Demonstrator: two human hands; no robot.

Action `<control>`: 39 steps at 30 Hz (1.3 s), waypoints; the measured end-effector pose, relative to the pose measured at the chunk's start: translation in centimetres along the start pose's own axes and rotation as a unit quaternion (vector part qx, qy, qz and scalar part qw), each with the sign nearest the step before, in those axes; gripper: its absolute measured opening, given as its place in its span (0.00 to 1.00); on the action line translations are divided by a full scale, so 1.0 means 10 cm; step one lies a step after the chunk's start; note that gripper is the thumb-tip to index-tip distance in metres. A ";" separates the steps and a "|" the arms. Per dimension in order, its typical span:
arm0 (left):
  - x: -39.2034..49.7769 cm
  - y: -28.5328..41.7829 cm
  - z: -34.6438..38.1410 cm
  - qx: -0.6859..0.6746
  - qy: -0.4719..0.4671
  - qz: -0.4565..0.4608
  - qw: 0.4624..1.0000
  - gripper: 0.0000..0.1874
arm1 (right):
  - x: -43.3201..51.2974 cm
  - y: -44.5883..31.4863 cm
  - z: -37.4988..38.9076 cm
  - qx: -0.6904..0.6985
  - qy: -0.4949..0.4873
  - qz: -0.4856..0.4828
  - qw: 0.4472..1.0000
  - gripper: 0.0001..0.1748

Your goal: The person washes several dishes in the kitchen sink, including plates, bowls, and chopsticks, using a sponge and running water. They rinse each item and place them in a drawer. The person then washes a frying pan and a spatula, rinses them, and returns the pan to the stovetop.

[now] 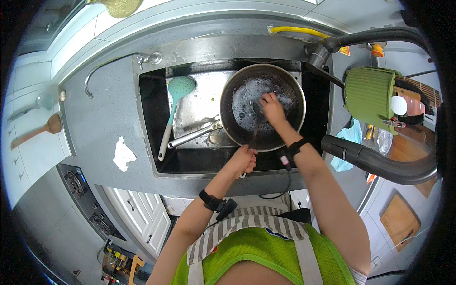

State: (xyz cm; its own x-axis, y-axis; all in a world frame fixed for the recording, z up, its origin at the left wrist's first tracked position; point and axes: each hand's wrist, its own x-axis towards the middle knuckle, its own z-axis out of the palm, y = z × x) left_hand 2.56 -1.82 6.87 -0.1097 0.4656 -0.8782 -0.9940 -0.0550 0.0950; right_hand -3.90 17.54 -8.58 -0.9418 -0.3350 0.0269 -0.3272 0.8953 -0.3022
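Note:
My left hand (245, 161) is closed around the handle of a dark ladle or spoon (256, 130), at the near side of a wok-like pan (228, 103). The utensil's head is inside the pan, among white suds and bubbles. My right hand (273, 109) reaches into the pan with bent fingers at that head; whether it grips the head or a cloth is hidden. The pan rests in the sink, its metal handle (194, 134) pointing toward the near left. Left of it, a mint-green slotted skimmer (181, 87) leans in the sink.
The dark-sided sink (153, 117) surrounds the pan. A chrome faucet (114, 60) is swung left over the counter, near a crumpled white tissue (124, 155). At right stand a green ribbed rack (368, 96) and a black curved tube (384, 164). A cable hangs by my right wrist.

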 end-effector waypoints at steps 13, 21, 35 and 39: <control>-0.05 0.09 -0.17 0.000 0.020 -0.003 1.000 0.09 | -0.13 -0.21 -0.13 0.300 -0.146 0.058 0.941 0.22; -0.02 0.05 -0.25 0.061 0.039 0.001 0.997 0.11 | -0.34 -0.82 -0.69 0.338 -0.100 -0.005 0.936 0.20; -0.13 -0.16 -0.18 0.333 0.240 0.261 0.874 0.16 | -0.41 -0.17 -0.33 0.106 -0.353 0.001 0.930 0.17; -0.11 -0.13 -0.12 0.200 0.155 0.156 0.955 0.13 | -0.35 -0.29 -0.82 0.286 -0.192 0.162 0.925 0.16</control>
State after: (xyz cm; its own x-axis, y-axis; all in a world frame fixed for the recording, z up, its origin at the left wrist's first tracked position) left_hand 4.02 -3.34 7.18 -0.4565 0.1949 -0.8681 -0.8414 0.2226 0.4924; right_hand -0.26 18.52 0.01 -0.8507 -0.2537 -0.4604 0.1656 0.7018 -0.6928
